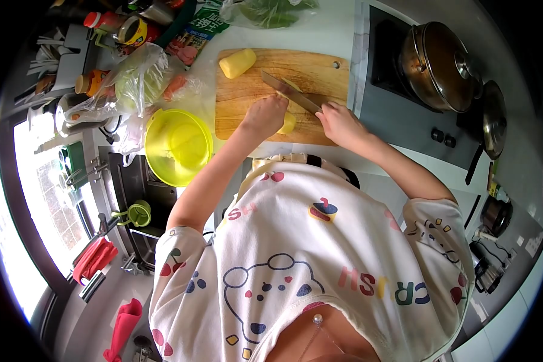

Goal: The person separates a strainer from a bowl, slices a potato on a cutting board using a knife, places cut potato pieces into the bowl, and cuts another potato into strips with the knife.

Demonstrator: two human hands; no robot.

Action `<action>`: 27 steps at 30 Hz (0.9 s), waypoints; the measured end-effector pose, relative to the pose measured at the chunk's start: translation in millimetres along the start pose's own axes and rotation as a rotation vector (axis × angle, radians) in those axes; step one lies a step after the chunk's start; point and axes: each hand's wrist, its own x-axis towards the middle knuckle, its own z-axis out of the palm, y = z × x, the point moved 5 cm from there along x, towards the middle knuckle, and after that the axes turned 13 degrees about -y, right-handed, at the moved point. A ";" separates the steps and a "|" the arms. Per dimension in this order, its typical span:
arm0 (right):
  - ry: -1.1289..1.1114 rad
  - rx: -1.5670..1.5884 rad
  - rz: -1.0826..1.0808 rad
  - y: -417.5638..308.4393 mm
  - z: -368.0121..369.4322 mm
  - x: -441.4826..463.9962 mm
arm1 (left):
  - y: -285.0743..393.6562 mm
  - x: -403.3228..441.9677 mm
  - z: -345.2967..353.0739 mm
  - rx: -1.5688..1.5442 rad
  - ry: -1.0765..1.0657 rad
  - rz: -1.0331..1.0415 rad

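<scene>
My right hand (342,123) is closed round the handle of a kitchen knife (292,92), whose blade slants to the upper left over a wooden cutting board (320,67). Beside the blade, my left hand (266,114) has its fingers curled down on a peeled potato piece (288,124), which shows partly past the knuckles. A sliver of pale yellow shows along the blade's far side. Another peeled potato (238,63) lies at the board's upper left corner. My left fingertips are mostly hidden.
A yellow-green plastic basin (178,148) stands left of the board, near the sink (133,175). Bagged cabbage (137,84) and a green food packet (202,30) lie beyond. On the right, a lidded pot (437,66) sits on the stove (398,130).
</scene>
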 end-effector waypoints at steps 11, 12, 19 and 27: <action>-0.075 -0.025 0.048 1.5 0.2 6.5 | -0.6 -0.7 -1.3 -0.012 0.016 0.019; -0.073 -0.024 0.055 2.4 2.2 6.9 | -0.4 -0.8 -1.7 -0.014 0.013 0.021; -0.041 0.026 0.063 -0.3 3.2 7.5 | 0.5 0.0 -2.1 -0.012 0.011 0.023; 0.054 0.112 0.035 13.5 4.6 3.9 | -9.8 -7.4 -4.1 -0.265 0.089 0.036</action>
